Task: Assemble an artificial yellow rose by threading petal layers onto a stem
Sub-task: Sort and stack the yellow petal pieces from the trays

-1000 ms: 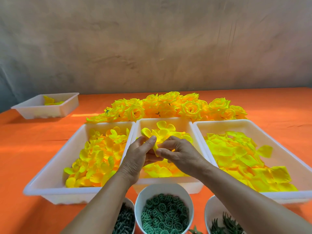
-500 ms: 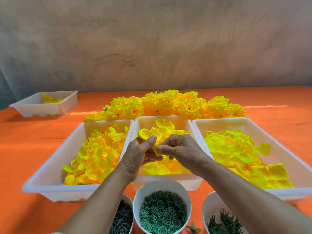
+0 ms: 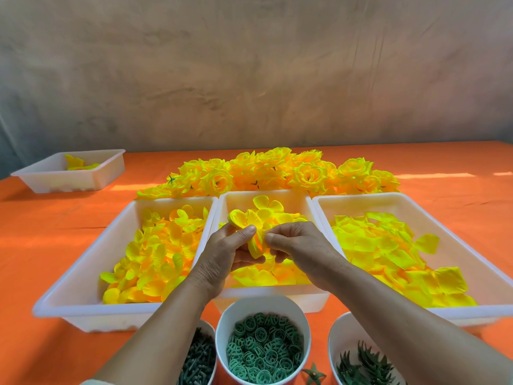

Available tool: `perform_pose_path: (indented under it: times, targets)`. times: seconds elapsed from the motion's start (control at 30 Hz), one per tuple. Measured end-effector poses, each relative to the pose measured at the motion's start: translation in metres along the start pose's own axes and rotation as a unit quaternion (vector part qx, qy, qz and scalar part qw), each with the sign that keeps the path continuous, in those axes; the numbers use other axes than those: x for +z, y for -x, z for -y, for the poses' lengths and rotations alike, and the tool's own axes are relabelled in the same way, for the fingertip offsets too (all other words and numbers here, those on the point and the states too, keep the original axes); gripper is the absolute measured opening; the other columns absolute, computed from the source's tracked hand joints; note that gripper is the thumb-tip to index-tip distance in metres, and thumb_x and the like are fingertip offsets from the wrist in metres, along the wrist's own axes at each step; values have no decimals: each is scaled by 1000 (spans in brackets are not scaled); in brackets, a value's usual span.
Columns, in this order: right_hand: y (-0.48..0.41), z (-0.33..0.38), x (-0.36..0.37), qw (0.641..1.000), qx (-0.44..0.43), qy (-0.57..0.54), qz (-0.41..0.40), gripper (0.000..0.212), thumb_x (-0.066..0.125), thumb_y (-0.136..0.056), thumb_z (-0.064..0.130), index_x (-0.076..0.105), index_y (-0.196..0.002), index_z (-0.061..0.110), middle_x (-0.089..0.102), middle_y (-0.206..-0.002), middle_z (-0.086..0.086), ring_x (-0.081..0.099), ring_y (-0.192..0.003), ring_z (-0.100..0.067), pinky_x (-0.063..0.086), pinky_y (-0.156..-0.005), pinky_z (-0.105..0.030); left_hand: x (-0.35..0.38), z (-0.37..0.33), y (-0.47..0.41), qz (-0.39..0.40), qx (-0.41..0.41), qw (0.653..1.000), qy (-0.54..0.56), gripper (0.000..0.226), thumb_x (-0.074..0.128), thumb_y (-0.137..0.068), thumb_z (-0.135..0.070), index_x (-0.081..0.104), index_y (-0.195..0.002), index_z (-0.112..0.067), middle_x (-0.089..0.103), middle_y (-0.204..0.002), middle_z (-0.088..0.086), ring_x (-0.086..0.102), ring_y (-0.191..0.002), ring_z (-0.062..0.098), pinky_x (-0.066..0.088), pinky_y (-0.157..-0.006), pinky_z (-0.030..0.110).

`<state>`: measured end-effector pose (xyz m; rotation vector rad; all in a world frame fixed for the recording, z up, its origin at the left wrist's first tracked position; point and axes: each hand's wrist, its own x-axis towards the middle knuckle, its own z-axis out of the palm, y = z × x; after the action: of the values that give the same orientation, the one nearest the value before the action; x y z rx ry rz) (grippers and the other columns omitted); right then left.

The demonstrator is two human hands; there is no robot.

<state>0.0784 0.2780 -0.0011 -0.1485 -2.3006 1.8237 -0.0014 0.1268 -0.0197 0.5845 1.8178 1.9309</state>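
Head view: at frame centre, the left hand (image 3: 222, 257) and right hand (image 3: 301, 245) both pinch one yellow petal layer (image 3: 245, 218) between thumb and fingers, above the middle tray (image 3: 288, 200). Roses (image 3: 305, 173) lie behind.

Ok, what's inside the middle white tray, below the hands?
Loose yellow petal layers lie in the middle tray. The left hand and right hand, pinching a petal piece above it, cover the centre; the pile there and the tray floor are hidden.

Both hands (image 3: 266, 254) pinching a yellow petal layer (image 3: 251, 230) over the middle tray (image 3: 277, 297)
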Motion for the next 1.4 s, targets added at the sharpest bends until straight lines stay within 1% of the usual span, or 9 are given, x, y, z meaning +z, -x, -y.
perform_pose_path:
  times: [0.33,0.53,0.73,0.87,1.03,1.1,1.17,1.23,1.4]
  targets:
    - [-2,3,4,999,34,1,-20,14,59,-87,11,68,-76,10,63,-65,-2,58,-66,-17,49,-63,-32,-2,3,-1,14,-2,1000,-1,34,65,-74,-33,65,-103,-15,74,-90,19,73,-82,36,60,-79,44]
    - [-6,2,1,995,60,-20,-82,16,47,-92,13,57,-81,17,61,-83,-10,59,-72,-23,49,-66,-37,-1,3,-4,6,-12,1000,-16,41,60,-68,-25,65,-106,-9,71,-86,21,71,-72,34,60,-72,41]
    - [-19,16,-12,951,36,-207,-225,19,39,-95,13,54,-101,4,59,-107,-28,66,-59,-18,51,-42,-28,0,3,-4,-63,-11,998,-27,10,57,-68,-11,63,-60,-10,61,-59,16,57,-60,30,51,-53,29]
    - [-29,24,-29,922,6,-258,-289,14,37,-94,9,51,-93,7,57,-99,-23,67,-60,-22,53,-45,-28,0,5,-7,-97,-20,995,-8,17,53,-82,-3,59,-66,-3,61,-57,14,58,-57,29,52,-54,30]
    - [-40,22,-30,936,-20,-126,-329,16,41,-97,14,51,-84,15,60,-93,-13,66,-70,-19,59,-70,-41,-1,3,-7,-114,-22,992,39,15,54,-86,-6,61,-73,-7,62,-65,16,61,-59,30,54,-56,31]
    - [-43,19,-29,960,2,53,-275,19,43,-100,24,59,-96,14,63,-95,-9,65,-90,-30,53,-86,-48,0,1,-6,-115,-20,991,68,12,56,-88,-6,62,-78,-9,62,-72,15,63,-65,30,57,-59,35]
    - [-40,17,-22,949,29,251,-191,32,45,-99,33,60,-122,15,64,-119,-12,57,-114,-34,43,-94,-39,0,0,-5,-105,-15,990,92,11,58,-89,-6,64,-82,-12,64,-77,12,65,-70,27,60,-63,39]
    - [-31,20,-11,938,-10,305,-163,39,52,-96,37,57,-130,20,59,-131,-8,54,-120,-26,40,-95,-33,2,-1,-4,-93,-11,991,96,8,60,-90,-8,65,-87,-13,64,-83,12,65,-74,26,61,-70,42]
    - [-8,26,17,957,-53,281,-40,30,70,-78,51,66,-98,29,61,-99,8,57,-90,-8,43,-75,-26,2,-1,-2,-79,9,995,63,13,59,-93,-11,70,-90,-18,71,-79,5,68,-75,20,59,-66,34]
